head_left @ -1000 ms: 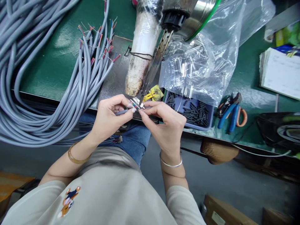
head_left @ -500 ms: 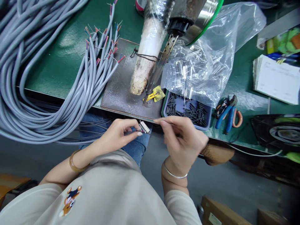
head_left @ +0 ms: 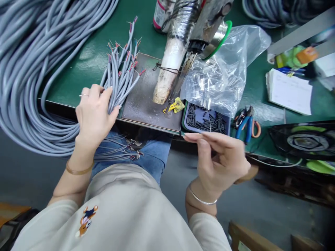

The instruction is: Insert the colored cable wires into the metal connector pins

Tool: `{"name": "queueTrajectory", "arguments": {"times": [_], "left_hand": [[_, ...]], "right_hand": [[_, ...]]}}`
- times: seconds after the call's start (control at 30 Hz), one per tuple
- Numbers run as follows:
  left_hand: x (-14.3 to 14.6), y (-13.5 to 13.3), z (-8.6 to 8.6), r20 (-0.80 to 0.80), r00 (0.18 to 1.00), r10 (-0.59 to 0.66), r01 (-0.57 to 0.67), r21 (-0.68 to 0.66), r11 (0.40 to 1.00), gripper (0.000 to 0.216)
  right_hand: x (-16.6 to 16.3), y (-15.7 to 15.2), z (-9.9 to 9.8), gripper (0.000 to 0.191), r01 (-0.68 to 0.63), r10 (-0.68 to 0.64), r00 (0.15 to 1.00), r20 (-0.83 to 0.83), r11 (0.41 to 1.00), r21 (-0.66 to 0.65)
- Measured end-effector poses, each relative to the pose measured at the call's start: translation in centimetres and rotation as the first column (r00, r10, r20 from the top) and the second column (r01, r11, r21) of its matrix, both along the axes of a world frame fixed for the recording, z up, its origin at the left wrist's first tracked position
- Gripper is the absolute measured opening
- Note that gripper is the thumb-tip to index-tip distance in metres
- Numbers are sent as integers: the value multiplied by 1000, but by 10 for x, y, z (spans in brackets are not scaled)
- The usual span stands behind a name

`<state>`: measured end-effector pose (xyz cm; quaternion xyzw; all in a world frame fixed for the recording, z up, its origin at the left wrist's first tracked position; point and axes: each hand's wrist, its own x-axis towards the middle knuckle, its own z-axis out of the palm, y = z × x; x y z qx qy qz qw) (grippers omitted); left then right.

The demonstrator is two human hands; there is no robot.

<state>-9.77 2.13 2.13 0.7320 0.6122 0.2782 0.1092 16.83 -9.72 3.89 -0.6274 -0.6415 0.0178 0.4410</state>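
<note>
My left hand (head_left: pixel 95 113) is wrapped over a bundle of grey cables (head_left: pixel 123 75) near the bench edge, fingers curled round some of them. Stripped ends with thin red and blue cores stick out beyond it. My right hand (head_left: pixel 222 157) is closed in a pinch in front of the blue tray (head_left: pixel 227 127). A thin silvery strand of solder wire (head_left: pixel 210 122) runs down into it; the fingertips hide its end. Below the bench edge, finished-looking cable ends with small metal connectors (head_left: pixel 136 153) lie over my lap.
A soldering iron (head_left: pixel 180 78) and a wrapped white tube (head_left: pixel 167 75) point down over a metal plate (head_left: pixel 141 108) with a yellow sponge (head_left: pixel 178 104). Small black pieces fill the tray. Nearby are a plastic bag (head_left: pixel 235 69), blue-handled pliers (head_left: pixel 244 129), a green-rimmed spool (head_left: pixel 220 40) and paper (head_left: pixel 290 92).
My left hand has let go of the small connector and moved up left onto the cable bundle. My right hand has shifted slightly right, still pinching. The camera view has turned slightly.
</note>
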Motion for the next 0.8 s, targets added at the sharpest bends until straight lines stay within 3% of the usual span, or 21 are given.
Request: {"name": "queueTrajectory", "arguments": {"times": [0.1, 0.17, 0.3, 0.4, 0.43, 0.5, 0.57, 0.6, 0.73, 0.8], "left_hand": [[-5, 3, -3, -151, 988, -20, 13, -50, 999, 38], [-10, -7, -8, -148, 988, -52, 47, -36, 998, 40], [-33, -31, -13, 58, 995, -83, 79, 72, 994, 40], [-50, -35, -12, 250, 968, 30, -69, 147, 987, 42], [-54, -33, -11, 361, 927, 102, -155, 119, 981, 40], [-58, -27, -9, 622, 752, 219, -255, -33, 967, 34], [-58, -20, -8, 775, 573, 266, -233, -156, 960, 30], [-56, -18, -7, 808, 523, 271, -215, -183, 959, 30], [-48, -18, 2, 852, 460, 249, -231, -156, 960, 24], [-45, -19, 11, 883, 432, 182, -226, -89, 970, 19]], "right_hand": [[-6, 5, 5, 6, -9, 3, 998, 61, 995, 104], [-2, 4, 4, 4, 26, -34, 998, 62, 993, 118], [8, 1, -1, 4, 100, -109, 993, 52, 985, 143], [12, 2, -2, 7, 130, -136, 990, 36, 981, 146], [12, 3, -2, 8, 135, -140, 990, 25, 981, 140], [12, 4, -2, 8, 137, -138, 990, 0, 982, 130], [11, 4, -1, 7, 128, -126, 992, -23, 982, 140], [10, 5, -1, 7, 124, -120, 992, -33, 981, 149], [5, 7, 1, 7, 130, -104, 985, -138, 973, 189], [1, 10, 4, 5, 156, -97, 973, -208, 944, 292]]}}
